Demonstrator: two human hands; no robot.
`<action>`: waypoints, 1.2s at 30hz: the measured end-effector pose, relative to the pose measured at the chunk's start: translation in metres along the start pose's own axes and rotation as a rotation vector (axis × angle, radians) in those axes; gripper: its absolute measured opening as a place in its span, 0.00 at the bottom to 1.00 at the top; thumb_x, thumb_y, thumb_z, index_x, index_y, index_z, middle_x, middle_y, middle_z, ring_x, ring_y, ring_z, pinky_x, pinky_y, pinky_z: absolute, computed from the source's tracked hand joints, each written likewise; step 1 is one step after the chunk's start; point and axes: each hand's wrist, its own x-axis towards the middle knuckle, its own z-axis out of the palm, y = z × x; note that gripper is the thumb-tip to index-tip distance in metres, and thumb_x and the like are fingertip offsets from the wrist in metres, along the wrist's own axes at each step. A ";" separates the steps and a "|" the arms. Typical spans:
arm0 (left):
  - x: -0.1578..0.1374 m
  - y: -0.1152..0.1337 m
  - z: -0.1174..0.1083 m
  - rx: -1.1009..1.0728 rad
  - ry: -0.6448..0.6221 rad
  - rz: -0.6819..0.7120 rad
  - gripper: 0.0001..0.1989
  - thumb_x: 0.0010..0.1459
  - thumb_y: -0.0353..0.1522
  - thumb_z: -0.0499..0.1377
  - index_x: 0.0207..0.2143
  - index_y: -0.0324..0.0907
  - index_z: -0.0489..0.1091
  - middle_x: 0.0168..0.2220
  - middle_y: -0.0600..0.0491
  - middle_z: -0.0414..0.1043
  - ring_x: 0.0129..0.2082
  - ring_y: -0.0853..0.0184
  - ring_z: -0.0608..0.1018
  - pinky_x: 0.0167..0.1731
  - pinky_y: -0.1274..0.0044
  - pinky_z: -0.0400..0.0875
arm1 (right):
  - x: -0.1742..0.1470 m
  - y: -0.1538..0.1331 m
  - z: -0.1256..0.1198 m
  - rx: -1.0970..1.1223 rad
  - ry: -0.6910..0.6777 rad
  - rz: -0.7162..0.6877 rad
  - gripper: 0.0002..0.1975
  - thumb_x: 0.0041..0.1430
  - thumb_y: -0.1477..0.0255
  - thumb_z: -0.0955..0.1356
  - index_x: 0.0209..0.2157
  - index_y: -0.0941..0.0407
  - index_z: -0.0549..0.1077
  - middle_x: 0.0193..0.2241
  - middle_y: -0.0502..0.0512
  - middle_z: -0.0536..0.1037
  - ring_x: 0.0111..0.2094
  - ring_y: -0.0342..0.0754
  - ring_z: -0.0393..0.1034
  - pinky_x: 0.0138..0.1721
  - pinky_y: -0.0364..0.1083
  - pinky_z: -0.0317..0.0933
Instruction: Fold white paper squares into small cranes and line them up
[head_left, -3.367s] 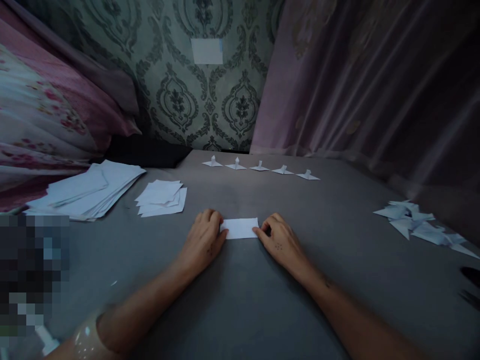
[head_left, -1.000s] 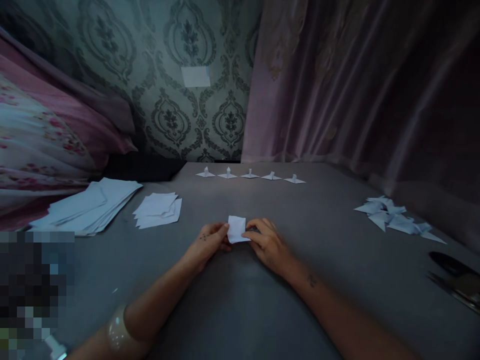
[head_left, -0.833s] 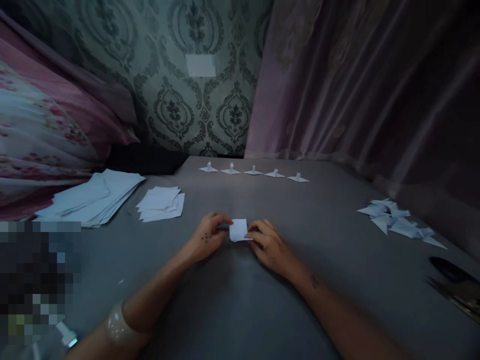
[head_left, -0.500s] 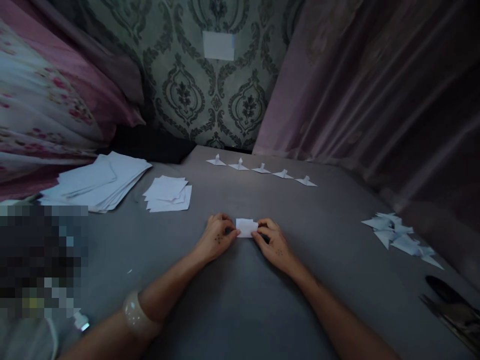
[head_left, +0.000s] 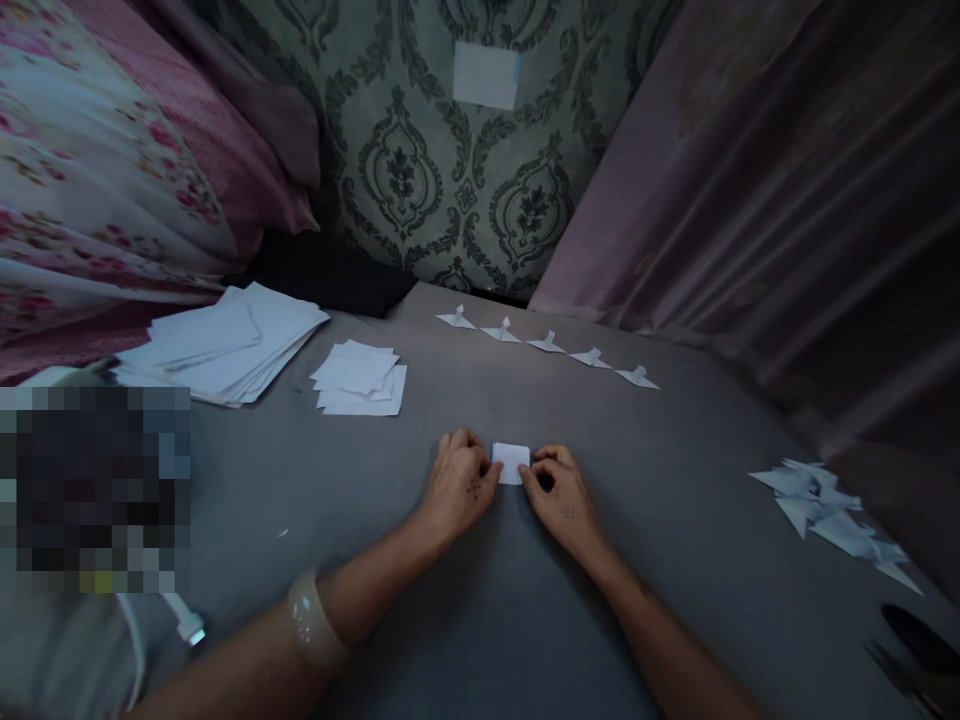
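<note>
Between my two hands is a small folded piece of white paper [head_left: 511, 464], almost square, close to the grey surface. My left hand [head_left: 465, 478] pinches its left edge, the thumb near the lower left corner. At the right edge, my right hand [head_left: 562, 492] grips it with thumb and bent fingers. Farther back, several folded white paper figures [head_left: 547, 342] stand in a slanting row. A loose heap of similar paper figures [head_left: 836, 515] lies to the right.
Small paper sheets [head_left: 360, 380] are stacked left of my hands, with a larger paper pile [head_left: 225, 345] behind them. A white cable [head_left: 187, 622] lies at lower left. Dark objects [head_left: 919, 640] sit at lower right. A patterned wall [head_left: 405, 180] and curtains [head_left: 720, 200] border the surface.
The paper's right flap, offset before, now lies more even, making the piece narrower. My right thumb has moved onto its face. The whole view has shifted slightly.
</note>
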 end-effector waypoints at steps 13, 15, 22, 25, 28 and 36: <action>-0.003 0.011 -0.007 0.267 -0.063 0.140 0.08 0.62 0.30 0.50 0.39 0.37 0.68 0.40 0.45 0.67 0.40 0.59 0.67 0.42 0.68 0.64 | 0.000 0.003 0.000 -0.011 0.008 -0.016 0.10 0.56 0.66 0.67 0.25 0.56 0.67 0.33 0.55 0.69 0.35 0.49 0.67 0.39 0.49 0.63; -0.003 0.014 -0.005 0.333 -0.133 0.247 0.09 0.62 0.28 0.49 0.40 0.38 0.69 0.44 0.44 0.69 0.44 0.57 0.67 0.44 0.67 0.64 | -0.001 0.000 -0.001 -0.027 -0.001 -0.052 0.07 0.57 0.68 0.66 0.28 0.55 0.67 0.32 0.54 0.69 0.35 0.48 0.66 0.38 0.48 0.63; -0.012 0.020 0.006 0.472 -0.283 0.265 0.20 0.58 0.21 0.49 0.52 0.36 0.67 0.56 0.39 0.66 0.55 0.52 0.68 0.48 0.64 0.64 | -0.009 -0.013 -0.006 -0.109 -0.164 -0.270 0.15 0.64 0.76 0.59 0.46 0.51 0.72 0.36 0.56 0.71 0.40 0.48 0.66 0.43 0.47 0.63; -0.016 0.018 0.012 0.419 -0.259 0.232 0.22 0.58 0.22 0.49 0.55 0.36 0.65 0.57 0.38 0.64 0.57 0.52 0.66 0.51 0.63 0.61 | -0.011 -0.010 -0.007 -0.195 -0.183 -0.284 0.19 0.63 0.78 0.59 0.52 0.49 0.70 0.36 0.56 0.70 0.39 0.49 0.65 0.42 0.48 0.63; -0.020 0.018 0.015 0.380 -0.224 0.197 0.21 0.61 0.28 0.49 0.57 0.38 0.63 0.57 0.39 0.64 0.59 0.52 0.64 0.54 0.62 0.59 | -0.010 -0.005 -0.007 -0.258 -0.191 -0.279 0.22 0.62 0.78 0.59 0.56 0.49 0.67 0.35 0.56 0.69 0.38 0.48 0.65 0.40 0.48 0.63; -0.018 0.025 0.004 0.336 -0.188 0.146 0.21 0.63 0.33 0.47 0.56 0.34 0.63 0.58 0.37 0.62 0.58 0.49 0.63 0.53 0.60 0.57 | -0.006 -0.009 -0.012 -0.347 -0.217 -0.229 0.22 0.61 0.76 0.59 0.56 0.52 0.66 0.32 0.56 0.68 0.35 0.49 0.65 0.37 0.47 0.62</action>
